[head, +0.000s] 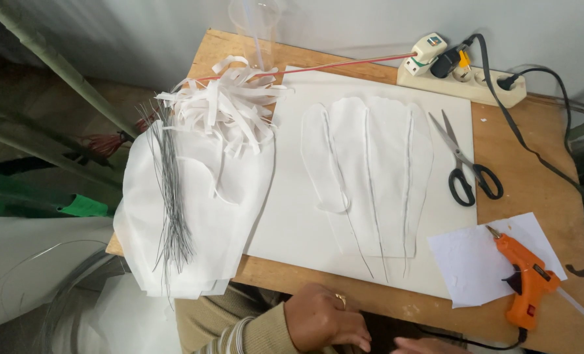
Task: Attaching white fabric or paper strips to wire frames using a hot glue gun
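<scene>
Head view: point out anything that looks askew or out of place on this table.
The stack of white fabric sheets hangs over the table's left edge, with a wire bundle lying on it. The orange glue gun rests on a scrap of paper near the front edge. Nothing looks spilled or damaged.

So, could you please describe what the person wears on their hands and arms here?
The left hand is bare except for a gold-coloured ring on one finger. Its arm has a tan knitted sleeve with pale stripes near the cuff. Only the fingertips of the right hand show, so nothing worn is visible there.
</scene>
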